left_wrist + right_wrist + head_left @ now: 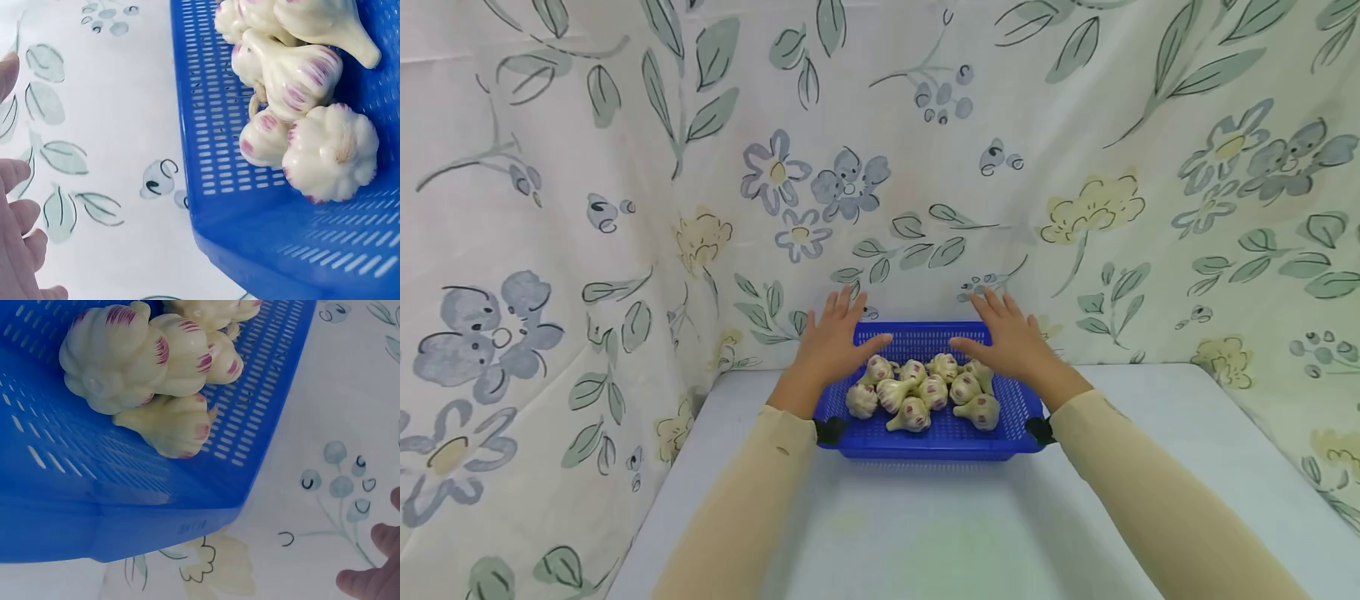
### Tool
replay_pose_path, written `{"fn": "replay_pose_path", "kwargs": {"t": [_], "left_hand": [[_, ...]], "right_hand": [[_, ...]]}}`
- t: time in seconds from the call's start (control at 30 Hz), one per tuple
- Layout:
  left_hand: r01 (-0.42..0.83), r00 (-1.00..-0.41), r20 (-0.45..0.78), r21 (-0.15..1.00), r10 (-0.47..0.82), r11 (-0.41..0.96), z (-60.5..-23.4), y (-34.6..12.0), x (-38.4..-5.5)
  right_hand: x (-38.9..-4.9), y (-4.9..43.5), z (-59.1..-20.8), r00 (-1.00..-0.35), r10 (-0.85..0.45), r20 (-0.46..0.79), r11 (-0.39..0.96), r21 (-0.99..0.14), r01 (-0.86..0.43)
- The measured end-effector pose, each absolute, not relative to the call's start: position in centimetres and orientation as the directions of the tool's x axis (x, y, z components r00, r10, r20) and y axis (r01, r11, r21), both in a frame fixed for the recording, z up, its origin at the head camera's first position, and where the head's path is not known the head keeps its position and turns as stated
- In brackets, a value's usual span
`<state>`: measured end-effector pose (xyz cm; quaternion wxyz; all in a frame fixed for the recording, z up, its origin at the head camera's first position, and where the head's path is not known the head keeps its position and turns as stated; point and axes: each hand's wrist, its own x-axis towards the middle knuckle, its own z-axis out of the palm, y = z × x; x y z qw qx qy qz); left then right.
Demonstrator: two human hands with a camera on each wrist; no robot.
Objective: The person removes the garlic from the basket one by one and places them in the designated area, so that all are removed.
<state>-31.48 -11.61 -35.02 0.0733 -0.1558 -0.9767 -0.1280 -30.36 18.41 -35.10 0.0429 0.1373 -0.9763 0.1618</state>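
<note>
A blue plastic basket [925, 450] with slotted walls holds several garlic bulbs [910, 413], white with purple streaks. My left hand [835, 337] is spread over the basket's left side, its thumb pointing inward above the bulbs. Over the right side my right hand [1015, 342] mirrors it, fingers straight and apart. Neither hand grips anything. In the left wrist view, the fingers [25, 215] show at the left edge, apart from the basket wall [194, 187]. In the right wrist view, fingertips [359, 581] appear at the lower right, away from the rim.
The basket stands on a white table [925, 533], near its back edge. Behind and to both sides hangs a white cloth [880, 125] printed with flowers and leaves. Dark bands [830, 431] sit at the wrists, by the cream sleeves [745, 500].
</note>
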Motion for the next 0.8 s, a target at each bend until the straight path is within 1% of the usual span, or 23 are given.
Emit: {"fn": "replay_pose_path", "kwargs": {"t": [0.2, 0.43, 0.57, 0.8], "left_hand": [[0.347, -0.935, 0.185, 0.286, 0.304, 0.893, -35.5, -13.4, -31.0], [0.367, -0.929, 0.196, 0.397, 0.313, 0.841, -36.9, -15.3, -30.1], [0.355, -0.935, 0.198, 0.471, 0.295, 0.807, -37.9, -16.5, -29.4], [0.278, -0.961, 0.166, 0.586, 0.223, 0.761, -40.3, -18.4, -27.8]], "right_hand": [[-30.5, 19.1, -35.4, -0.961, -0.249, 0.117, 0.883, -0.379, -0.275], [-30.5, 19.4, -35.9, -0.966, -0.231, 0.113, 0.842, -0.474, -0.257], [-30.3, 19.8, -36.1, -0.971, -0.215, 0.103, 0.789, -0.568, -0.235], [-29.5, 21.2, -36.7, -0.977, -0.203, 0.065, 0.686, -0.703, -0.189]]}}
